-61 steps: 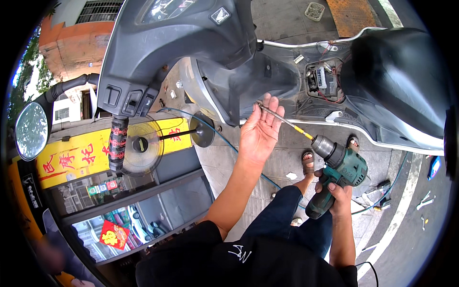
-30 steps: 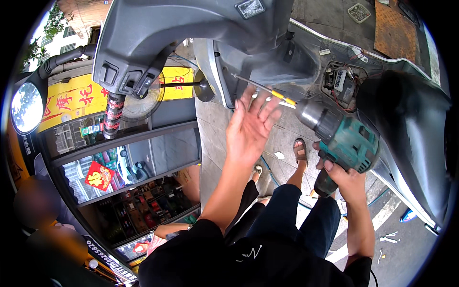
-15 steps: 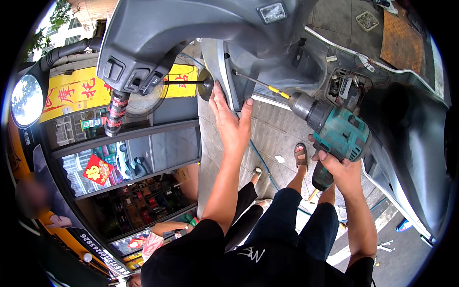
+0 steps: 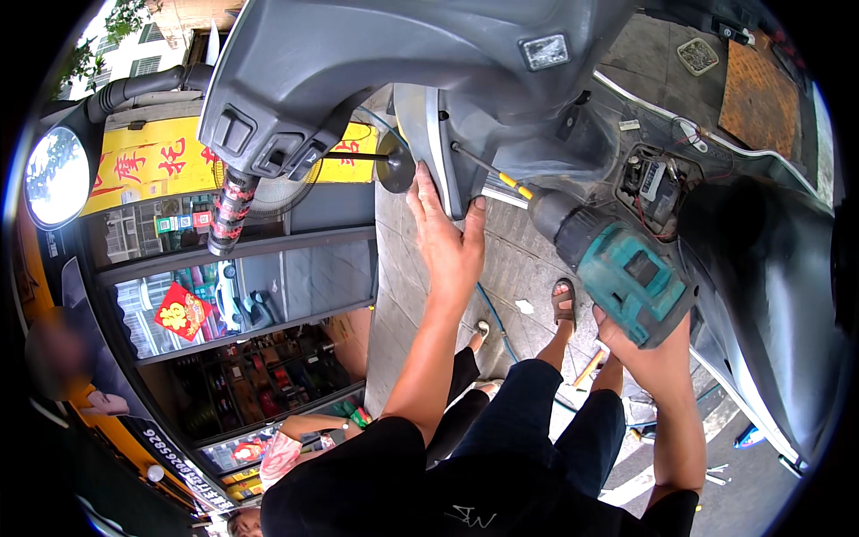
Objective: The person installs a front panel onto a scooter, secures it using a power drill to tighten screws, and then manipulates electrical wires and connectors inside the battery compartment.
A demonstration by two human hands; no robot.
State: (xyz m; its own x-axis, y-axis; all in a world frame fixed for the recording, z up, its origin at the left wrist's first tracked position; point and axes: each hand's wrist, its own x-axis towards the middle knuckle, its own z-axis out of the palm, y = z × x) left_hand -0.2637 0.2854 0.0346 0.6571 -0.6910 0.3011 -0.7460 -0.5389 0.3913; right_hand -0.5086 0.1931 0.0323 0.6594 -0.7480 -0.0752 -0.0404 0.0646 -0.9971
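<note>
1. Grey paving (image 4: 407, 304) covers the ground beneath a dark scooter, with a glass shopfront (image 4: 309, 286) on the left and a rusty sheet (image 4: 759, 98) at the far right.
2. At right, the person's right hand (image 4: 658, 353) is closed around the handle of a teal and black drill (image 4: 637, 273); some fingers are hidden behind the tool.
3. Its body lies just beyond that hand, on the far side, with the chuck angled to the far left.
4. From the chuck runs a long bit (image 4: 483, 163) with a yellow collar, its tip at the scooter's dark leg shield (image 4: 463, 179); whether it sits in a fastener cannot be told.
5. Nearer than the tip, the left hand (image 4: 452, 246) clasps the shield's lower end, thumb on the right side, fingers on the left.
6. Right of the chuck lie an uncovered battery (image 4: 653, 179) and the black seat (image 4: 761, 295).
</note>
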